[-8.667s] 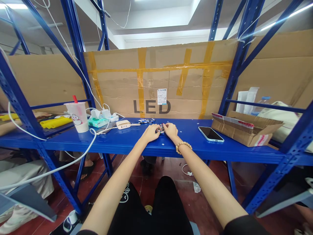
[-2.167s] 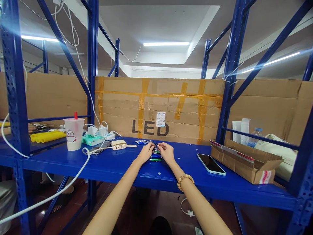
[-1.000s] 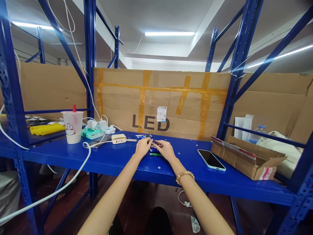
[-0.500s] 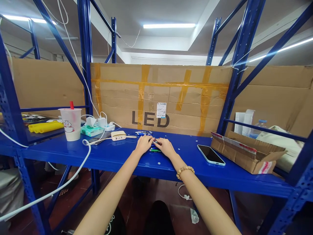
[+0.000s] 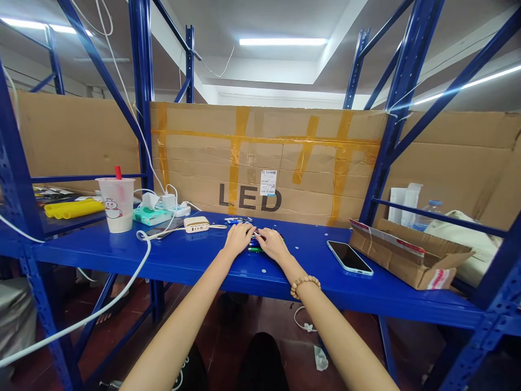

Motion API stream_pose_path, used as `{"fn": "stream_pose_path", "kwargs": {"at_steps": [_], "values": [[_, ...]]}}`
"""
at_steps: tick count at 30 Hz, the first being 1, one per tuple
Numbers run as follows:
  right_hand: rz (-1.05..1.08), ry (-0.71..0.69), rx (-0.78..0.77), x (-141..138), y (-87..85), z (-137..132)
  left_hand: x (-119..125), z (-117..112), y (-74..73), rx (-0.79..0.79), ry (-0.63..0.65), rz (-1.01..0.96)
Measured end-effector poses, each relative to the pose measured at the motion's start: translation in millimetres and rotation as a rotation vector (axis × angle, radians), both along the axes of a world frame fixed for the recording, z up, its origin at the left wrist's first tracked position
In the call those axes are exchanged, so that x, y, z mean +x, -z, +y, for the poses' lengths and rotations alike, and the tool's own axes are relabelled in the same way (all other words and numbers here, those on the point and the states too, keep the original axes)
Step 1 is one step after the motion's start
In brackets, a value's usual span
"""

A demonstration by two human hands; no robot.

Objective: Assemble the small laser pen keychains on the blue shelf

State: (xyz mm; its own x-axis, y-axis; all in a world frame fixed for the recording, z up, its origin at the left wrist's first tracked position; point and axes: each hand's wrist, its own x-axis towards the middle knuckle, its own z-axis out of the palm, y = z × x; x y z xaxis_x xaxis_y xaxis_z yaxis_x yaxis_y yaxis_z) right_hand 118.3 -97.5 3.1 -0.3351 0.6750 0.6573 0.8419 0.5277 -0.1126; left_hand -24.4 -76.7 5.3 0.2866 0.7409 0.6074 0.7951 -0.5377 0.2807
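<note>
We work at a blue steel desk (image 5: 101, 255), a cardboard carton (image 5: 411, 255) at its right end and a phone (image 5: 349, 257) beside it. Mid-desk, our left hand (image 5: 239, 240) and right hand (image 5: 272, 244) meet over slim blue and green sticks (image 5: 255, 250); the fingers (image 5: 260, 234) half hide them, so we cannot tell whether they grip.

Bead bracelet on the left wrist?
No, the wooden bead bracelet is on the right wrist; the left wrist is bare.
</note>
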Motion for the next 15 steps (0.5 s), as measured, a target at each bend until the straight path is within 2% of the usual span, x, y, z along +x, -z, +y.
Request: {"fn": "stream_pose_path", "kwargs": {"at_steps": [15], "values": [[0.132, 0.058, 0.069, 0.2, 0.6, 4.5, 2.5, -1.5, 0.5, 0.001, 0.099, -0.093]]}}
